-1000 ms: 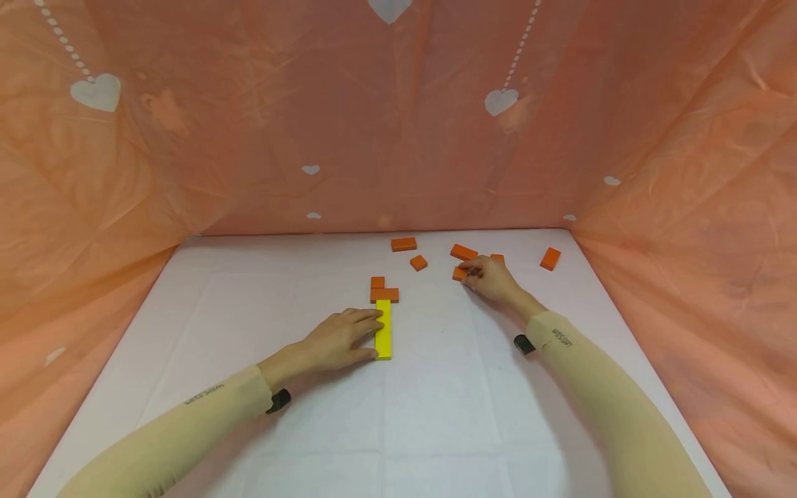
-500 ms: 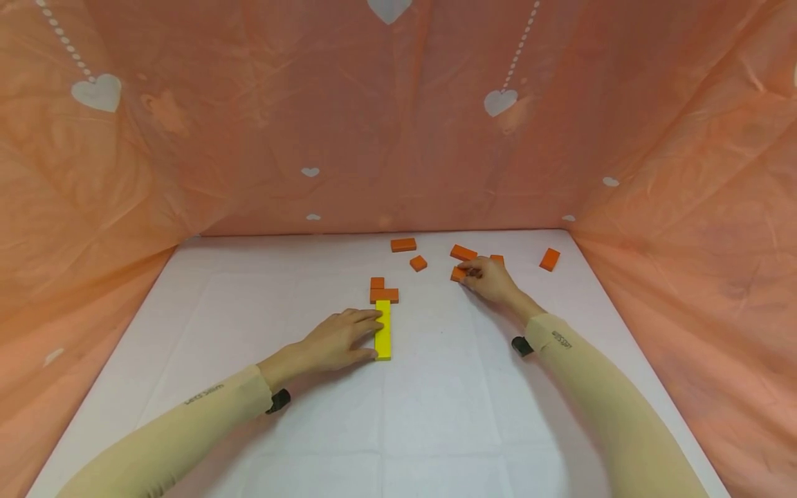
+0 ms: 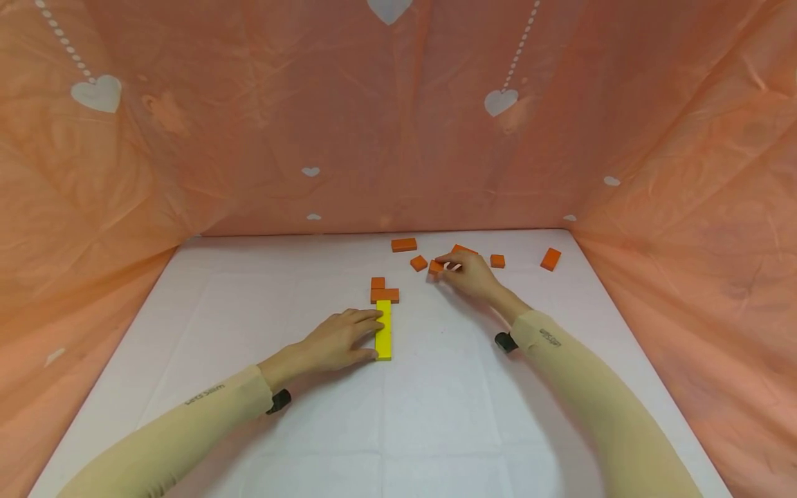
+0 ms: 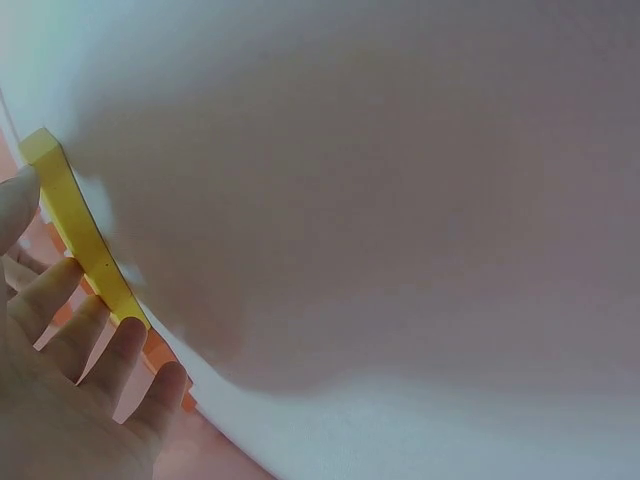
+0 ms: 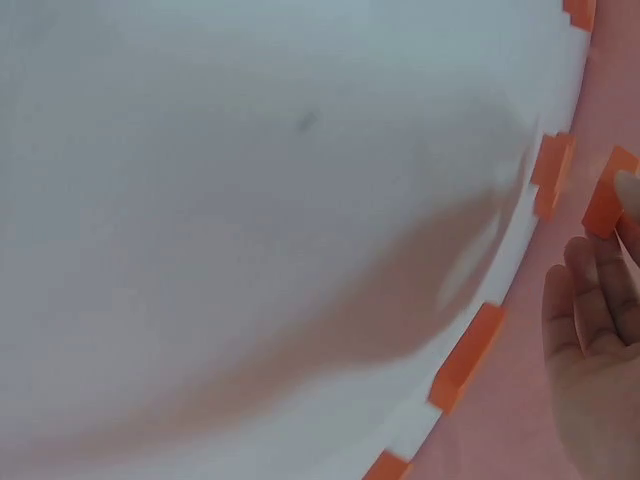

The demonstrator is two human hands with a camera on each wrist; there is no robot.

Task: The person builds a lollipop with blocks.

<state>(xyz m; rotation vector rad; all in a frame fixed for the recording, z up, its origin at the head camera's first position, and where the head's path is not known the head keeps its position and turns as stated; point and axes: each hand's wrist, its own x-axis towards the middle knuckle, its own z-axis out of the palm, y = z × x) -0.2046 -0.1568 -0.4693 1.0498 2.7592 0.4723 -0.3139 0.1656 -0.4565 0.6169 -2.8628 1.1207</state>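
Note:
A yellow bar (image 3: pixel 385 339) lies lengthwise on the white cloth. My left hand (image 3: pixel 336 339) touches its left side with extended fingers spread along it, the thumb (image 4: pixel 15 205) near the closer end. Against the bar's far end lies an orange rectangular block (image 3: pixel 391 296) set crosswise, with a small orange block (image 3: pixel 377 283) behind its left half. Further back on the right, my right hand (image 3: pixel 470 273) pinches another small orange block (image 3: pixel 436 267) between thumb and fingertips, raised above the cloth; its remaining fingers show loosely bent in the right wrist view.
Loose orange blocks lie along the back: a rectangular block (image 3: pixel 404 245), a small block (image 3: pixel 418 263), a rectangular block (image 3: pixel 462 248) partly behind my right hand, a small block (image 3: pixel 497 261) and a rectangular block (image 3: pixel 551 259) at far right. A peach curtain (image 3: pixel 386 173) encloses the cloth.
My right hand has lifted the small orange block and carried it left, uncovering the small block to its right. My left hand and the yellow bar have stayed put.

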